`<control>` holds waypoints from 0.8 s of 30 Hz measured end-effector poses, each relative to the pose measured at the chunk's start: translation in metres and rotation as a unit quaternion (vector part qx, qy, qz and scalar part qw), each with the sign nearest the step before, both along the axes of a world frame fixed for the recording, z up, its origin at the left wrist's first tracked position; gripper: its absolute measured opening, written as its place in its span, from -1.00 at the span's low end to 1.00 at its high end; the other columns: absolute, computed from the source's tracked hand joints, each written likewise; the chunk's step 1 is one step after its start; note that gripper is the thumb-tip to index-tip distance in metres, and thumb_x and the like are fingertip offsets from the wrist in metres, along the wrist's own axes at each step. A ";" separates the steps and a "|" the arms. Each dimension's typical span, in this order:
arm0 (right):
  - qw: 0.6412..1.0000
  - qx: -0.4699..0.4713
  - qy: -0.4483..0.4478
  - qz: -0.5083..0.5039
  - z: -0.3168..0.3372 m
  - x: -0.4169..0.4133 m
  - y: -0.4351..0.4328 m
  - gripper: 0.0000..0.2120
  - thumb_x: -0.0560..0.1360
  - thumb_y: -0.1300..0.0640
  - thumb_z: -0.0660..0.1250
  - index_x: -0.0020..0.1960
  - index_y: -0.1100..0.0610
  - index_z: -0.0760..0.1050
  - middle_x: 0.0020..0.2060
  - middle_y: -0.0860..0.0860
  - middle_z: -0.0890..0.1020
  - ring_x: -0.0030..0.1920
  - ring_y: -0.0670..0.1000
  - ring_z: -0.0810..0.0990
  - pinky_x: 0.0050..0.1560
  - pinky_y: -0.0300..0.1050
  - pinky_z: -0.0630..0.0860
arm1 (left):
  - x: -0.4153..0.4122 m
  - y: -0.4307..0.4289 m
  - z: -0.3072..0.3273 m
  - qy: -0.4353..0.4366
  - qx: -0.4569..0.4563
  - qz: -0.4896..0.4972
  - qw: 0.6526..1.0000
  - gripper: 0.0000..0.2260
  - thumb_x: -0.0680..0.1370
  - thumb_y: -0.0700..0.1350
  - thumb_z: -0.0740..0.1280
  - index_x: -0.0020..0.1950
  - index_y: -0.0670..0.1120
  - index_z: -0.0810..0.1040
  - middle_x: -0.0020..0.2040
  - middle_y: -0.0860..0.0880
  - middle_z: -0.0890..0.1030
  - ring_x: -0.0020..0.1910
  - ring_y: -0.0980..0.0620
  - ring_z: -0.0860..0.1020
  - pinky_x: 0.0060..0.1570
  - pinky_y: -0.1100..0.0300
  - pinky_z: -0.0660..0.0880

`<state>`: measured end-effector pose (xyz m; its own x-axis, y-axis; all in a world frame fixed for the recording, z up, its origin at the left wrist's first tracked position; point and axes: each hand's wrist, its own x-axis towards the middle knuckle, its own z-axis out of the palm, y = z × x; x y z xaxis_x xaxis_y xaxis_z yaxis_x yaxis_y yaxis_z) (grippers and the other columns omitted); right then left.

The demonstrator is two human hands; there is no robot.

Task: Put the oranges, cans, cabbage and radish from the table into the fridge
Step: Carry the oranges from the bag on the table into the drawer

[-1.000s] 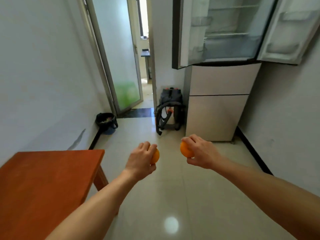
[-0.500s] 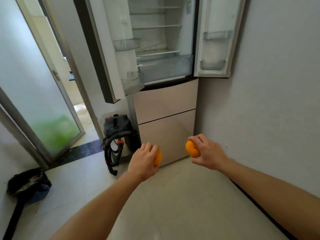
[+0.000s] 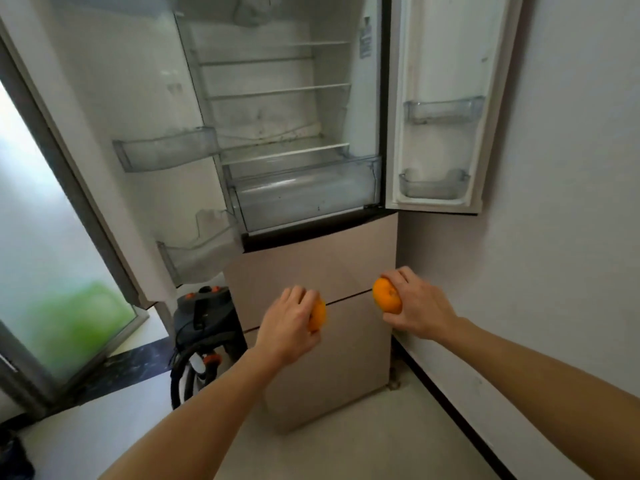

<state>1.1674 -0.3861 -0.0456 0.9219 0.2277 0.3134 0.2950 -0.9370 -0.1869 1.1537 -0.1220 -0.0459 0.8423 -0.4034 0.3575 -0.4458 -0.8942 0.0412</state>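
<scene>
My left hand [image 3: 289, 322] is closed around an orange [image 3: 318, 315], of which only the right edge shows past my fingers. A second orange [image 3: 386, 295] is gripped in my right hand [image 3: 419, 306], its left side exposed. Both hands are held out at about the height of the fridge's [image 3: 311, 265] beige lower drawers. Above them the upper compartment stands open with both doors swung wide, showing bare glass shelves [image 3: 287, 152] and a clear crisper drawer [image 3: 304, 195]. The table, cans, cabbage and radish are out of view.
The left fridge door [image 3: 104, 140] with clear bins juts toward me; the right door [image 3: 440, 105] lies against the white wall. A dark vacuum cleaner [image 3: 204, 327] with a hose stands left of the fridge. A frosted glass door [image 3: 52, 271] fills the far left.
The view has swung from the table toward the fridge and closed in on it. The table has left the frame. Both hands still hold their oranges, now nearer the fridge front.
</scene>
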 end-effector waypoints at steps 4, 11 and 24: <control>0.999 0.002 -0.014 0.030 0.022 0.080 -0.001 -0.30 0.32 -0.17 0.44 0.37 -0.06 0.26 0.18 -0.03 0.42 0.02 0.07 0.55 -0.15 -0.13 0.43 | 0.076 -0.010 0.032 -0.035 -0.024 0.011 0.999 -0.42 0.39 0.07 0.44 0.34 0.02 0.32 0.20 0.00 0.41 0.12 -0.02 0.41 -0.08 0.19 0.39; 0.990 0.053 -0.114 0.064 0.088 0.228 0.014 -0.27 0.30 -0.12 0.49 0.38 -0.05 0.28 0.20 0.00 0.45 0.03 0.10 0.55 -0.12 -0.12 0.39 | 0.223 -0.010 0.115 -0.125 -0.097 0.030 0.987 -0.45 0.35 -0.02 0.48 0.28 -0.06 0.40 0.14 -0.07 0.46 0.08 -0.09 0.43 -0.08 0.03 0.45; 0.991 0.072 -0.099 0.050 0.187 0.462 0.051 -0.29 0.25 -0.13 0.50 0.32 -0.07 0.31 0.17 0.02 0.51 0.06 0.11 0.53 -0.07 -0.06 0.44 | 0.467 0.015 0.181 0.074 -0.112 0.123 0.983 -0.51 0.31 -0.01 0.51 0.18 -0.07 0.46 0.12 -0.10 0.52 0.04 -0.09 0.49 -0.09 0.09 0.46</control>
